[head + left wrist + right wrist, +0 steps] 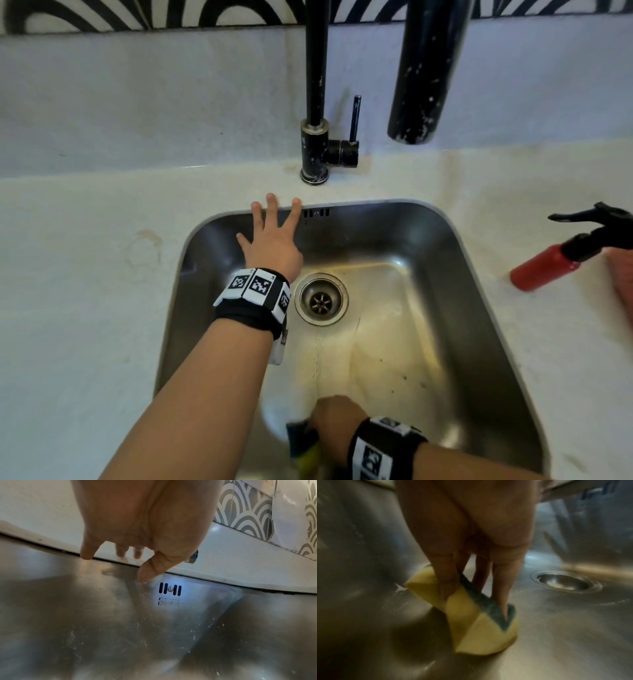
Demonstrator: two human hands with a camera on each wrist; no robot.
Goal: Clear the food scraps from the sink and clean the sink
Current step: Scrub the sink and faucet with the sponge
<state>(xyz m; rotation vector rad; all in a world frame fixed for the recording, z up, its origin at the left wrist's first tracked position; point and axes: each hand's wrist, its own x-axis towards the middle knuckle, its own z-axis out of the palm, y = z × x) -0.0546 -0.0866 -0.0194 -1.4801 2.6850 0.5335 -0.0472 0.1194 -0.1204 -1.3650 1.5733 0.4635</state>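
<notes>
The right hand (471, 545) grasps a folded yellow sponge with a dark green scouring face (471, 616), pressing it on the floor of the stainless steel sink (479, 308) near its front wall. The left hand (274, 240) lies released, fingers spread on the sink's back rim. A red spray bottle (548, 263) lies on the counter beside the right rim.

the stainless steel sink basin (455, 274) is mostly open on its right half and around the round metal drain (321, 298). the left hand (274, 244) is spread over the back rim, and the right hand (337, 423) with the yellow and green sponge (305, 452) fills the near wall. the black faucet spout (426, 68) hangs over the back right, and the red spray bottle (544, 267) lies on the white desk (75, 274) to the right.
</notes>
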